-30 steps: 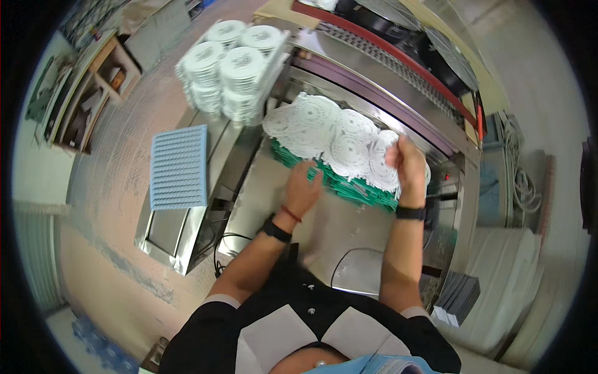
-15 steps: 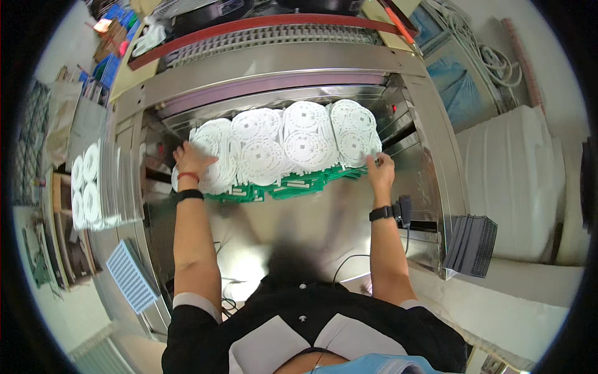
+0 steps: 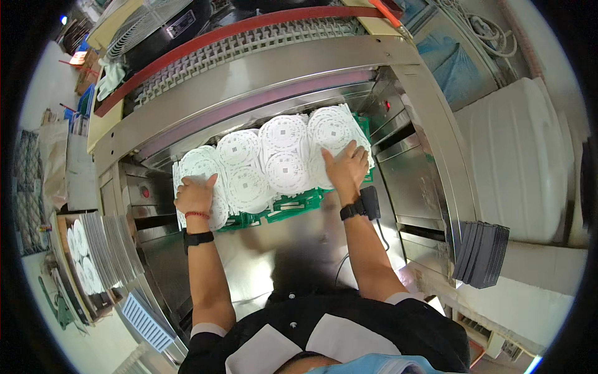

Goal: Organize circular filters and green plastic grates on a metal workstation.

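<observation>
A: What takes up the most room?

B: The steel machine frame (image 3: 249, 81), with its link conveyor (image 3: 249, 48) running behind the work. A steel desk (image 3: 311, 235) fills the space in front of it.

A: And on the desk?

B: The round white circuit boards (image 3: 285, 171), in a row of overlapping piles that slants across the front of the machine. Smaller edges of green boards (image 3: 293, 206) show from beneath them, along the near side and past the right end.

A: The hands?

B: The left hand (image 3: 194, 198) lies on the leftmost pile, thumb apart from the other fingers; whether they pinch an edge cannot be told. The right hand (image 3: 346, 169) lies palm down on the rightmost pile, its fingers spread and closed on nothing.

A: Which step is this?

B: By the look of it, squaring the piles from both ends. The next move seems to call for light, even pressure, since loose layers could slide over one another.

A: What differs from half a second ago?

B: The right hand has left the row's near right corner for the top of the pile. Green now shows past the right end, where white covered it, and the row slants more in view.
</observation>
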The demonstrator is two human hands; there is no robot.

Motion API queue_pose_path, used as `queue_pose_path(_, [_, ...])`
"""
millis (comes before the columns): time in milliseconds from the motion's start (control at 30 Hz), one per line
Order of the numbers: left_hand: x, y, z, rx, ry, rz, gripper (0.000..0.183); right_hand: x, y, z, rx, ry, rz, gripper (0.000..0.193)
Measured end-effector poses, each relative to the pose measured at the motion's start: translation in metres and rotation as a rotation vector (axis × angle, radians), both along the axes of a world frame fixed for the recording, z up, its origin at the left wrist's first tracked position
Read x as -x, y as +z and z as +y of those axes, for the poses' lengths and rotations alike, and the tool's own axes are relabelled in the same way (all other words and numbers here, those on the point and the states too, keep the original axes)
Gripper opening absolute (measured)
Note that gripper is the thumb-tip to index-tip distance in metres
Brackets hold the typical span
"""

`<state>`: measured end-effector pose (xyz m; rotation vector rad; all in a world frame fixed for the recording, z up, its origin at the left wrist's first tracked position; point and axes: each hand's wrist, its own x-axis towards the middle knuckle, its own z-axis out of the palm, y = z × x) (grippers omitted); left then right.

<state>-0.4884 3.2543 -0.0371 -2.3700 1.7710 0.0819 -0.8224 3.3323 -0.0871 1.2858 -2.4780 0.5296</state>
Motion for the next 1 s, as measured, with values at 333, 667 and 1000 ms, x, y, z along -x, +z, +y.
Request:
queue_pose_path(333, [-0.020, -0.052, 0.003, 0.200, 0.019, 0.360, 0.097, 0.055, -0.008, -0.016, -0.058, 0.071, -0.147, 0.073])
queue_pose_path(667, [-0.011, -0.072, 0.007, 0.401, -0.036, 0.140, 0.088, -0.004, -0.003, 0.001, -0.101, -0.041, -0.145, 0.088])
queue_pose_path(1000, [-0.007, -0.073, 0.010, 0.362, -0.016, 0.117, 0.086, 0.002, 0.022, 0.007, -0.167, -0.026, -0.311, 0.079])
